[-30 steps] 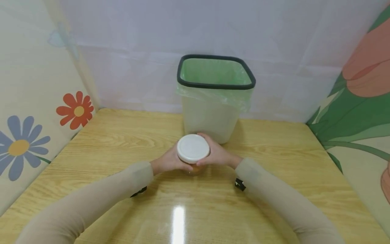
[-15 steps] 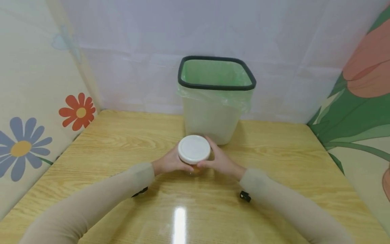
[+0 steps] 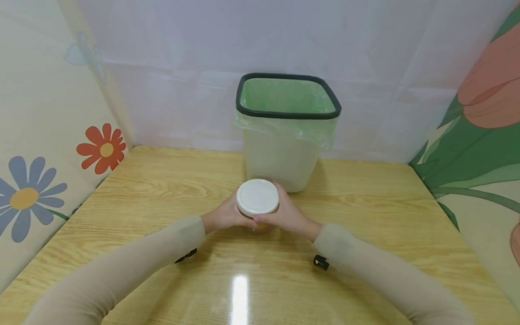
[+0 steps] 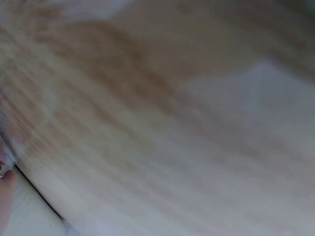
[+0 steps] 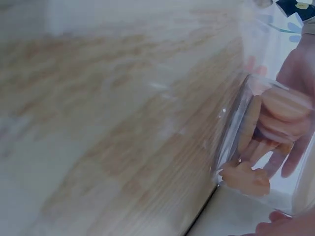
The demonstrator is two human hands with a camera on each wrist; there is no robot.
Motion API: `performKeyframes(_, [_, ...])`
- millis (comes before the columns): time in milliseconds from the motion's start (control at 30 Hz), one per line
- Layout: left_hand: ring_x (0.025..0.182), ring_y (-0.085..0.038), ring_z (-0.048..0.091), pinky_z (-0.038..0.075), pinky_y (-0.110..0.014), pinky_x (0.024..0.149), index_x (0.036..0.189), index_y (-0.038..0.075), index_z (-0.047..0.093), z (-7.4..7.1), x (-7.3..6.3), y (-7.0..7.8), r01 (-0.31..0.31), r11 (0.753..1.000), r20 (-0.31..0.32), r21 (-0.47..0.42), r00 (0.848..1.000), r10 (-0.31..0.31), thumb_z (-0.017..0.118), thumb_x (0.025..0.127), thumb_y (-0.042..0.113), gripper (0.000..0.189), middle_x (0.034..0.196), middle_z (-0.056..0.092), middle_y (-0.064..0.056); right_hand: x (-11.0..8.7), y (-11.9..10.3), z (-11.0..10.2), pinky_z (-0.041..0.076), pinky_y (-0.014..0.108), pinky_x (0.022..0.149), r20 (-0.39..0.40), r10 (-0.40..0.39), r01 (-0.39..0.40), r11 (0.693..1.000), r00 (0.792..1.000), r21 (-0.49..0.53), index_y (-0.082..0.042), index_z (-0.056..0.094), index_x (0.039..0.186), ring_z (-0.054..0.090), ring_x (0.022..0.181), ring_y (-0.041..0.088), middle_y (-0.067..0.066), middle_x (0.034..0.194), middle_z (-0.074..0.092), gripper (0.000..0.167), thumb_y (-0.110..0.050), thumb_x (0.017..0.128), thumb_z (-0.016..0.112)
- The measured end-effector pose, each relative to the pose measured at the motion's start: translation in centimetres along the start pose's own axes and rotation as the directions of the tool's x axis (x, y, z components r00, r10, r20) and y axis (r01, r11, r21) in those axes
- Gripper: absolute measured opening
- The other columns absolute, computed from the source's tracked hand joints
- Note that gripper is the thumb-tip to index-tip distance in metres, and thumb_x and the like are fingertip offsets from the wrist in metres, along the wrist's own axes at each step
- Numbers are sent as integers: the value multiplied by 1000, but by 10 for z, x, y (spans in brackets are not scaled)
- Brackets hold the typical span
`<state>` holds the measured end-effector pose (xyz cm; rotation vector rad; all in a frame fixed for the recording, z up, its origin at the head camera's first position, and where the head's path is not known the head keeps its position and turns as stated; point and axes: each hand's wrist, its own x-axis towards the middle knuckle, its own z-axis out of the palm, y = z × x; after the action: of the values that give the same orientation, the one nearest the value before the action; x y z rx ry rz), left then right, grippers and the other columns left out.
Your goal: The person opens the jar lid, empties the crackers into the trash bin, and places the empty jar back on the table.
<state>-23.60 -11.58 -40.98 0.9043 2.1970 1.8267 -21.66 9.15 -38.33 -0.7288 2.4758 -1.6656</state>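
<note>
A clear jar (image 5: 229, 132) with a white lid (image 3: 257, 197) stands on the table, between both hands. Through its wall in the right wrist view show several round tan pieces (image 5: 285, 105) that look like biscuits. My left hand (image 3: 227, 214) grips the jar's left side, below the lid. Its fingers are partly seen through the jar in the right wrist view. My right hand (image 3: 290, 214) holds the lid's right edge, thumb in front and fingers behind. The left wrist view catches only a sliver of jar and hand at its left edge.
Behind the jar stands a pale bin (image 3: 280, 158) with a dark rim and a green liner bag. The wood-grain table (image 3: 170, 194) meets a plain backdrop (image 3: 183, 108) behind, with flower-printed walls at both sides.
My right hand shifts slightly right, thumb and fingers loosening from the lid's edge, then closes in on it again with the wrist lower. The left hand and jar stay nearly in place.
</note>
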Motion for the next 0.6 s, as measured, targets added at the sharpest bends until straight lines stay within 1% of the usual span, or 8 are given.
performKeyframes(100, [125,-32,45,30,-48,110,144,-2,31,-3,2,-1,-12,1000,21,11,1000,12,88,58,-3,103,136,47,-20,0,0,0,34,49,109,-10,-20,20,1000,1000,-18,2,29,146,47,125,33,20,139,45,95,-13,71,86])
performKeyframes(233, [124,-34,46,30,-50,110,143,-5,32,-9,5,-2,-42,998,63,51,997,38,92,55,0,106,135,48,-21,1,4,-1,38,47,105,6,-95,96,993,995,-68,2,34,141,50,120,30,18,134,50,91,-17,70,87])
performKeyframes(300, [124,-34,46,30,-50,110,142,-6,32,-11,5,-3,-47,997,74,64,996,42,94,55,3,107,135,48,-22,2,6,-2,40,47,103,18,-123,124,989,992,-82,3,36,140,51,119,29,17,132,51,89,-18,70,87])
performKeyframes(400, [125,-34,45,29,-49,111,143,-5,32,-12,5,-3,-34,998,75,53,997,30,95,55,9,109,136,48,-22,4,7,-4,38,46,105,37,-130,132,988,991,-73,2,36,141,50,120,28,17,133,50,90,-16,70,87])
performKeyframes(433, [125,-34,45,29,-50,111,143,-5,31,-12,4,-3,-32,998,72,50,997,28,95,55,11,109,136,48,-22,4,7,-4,37,45,107,42,-121,123,990,992,-62,1,36,141,49,122,28,17,134,50,90,-14,69,87])
performKeyframes(500, [126,-34,44,28,-49,111,144,-5,31,-11,4,-2,-23,999,65,43,998,21,95,56,12,110,137,47,-21,5,7,-6,35,45,108,51,-111,113,992,993,-52,1,35,142,48,124,29,17,136,49,90,-11,70,87])
performKeyframes(600, [127,-35,43,26,-50,112,144,-4,29,-10,5,-2,-14,999,66,32,998,12,93,56,8,110,138,45,-22,7,8,-8,34,46,109,71,-105,109,993,992,-45,2,34,142,48,125,30,18,137,48,90,-9,70,87])
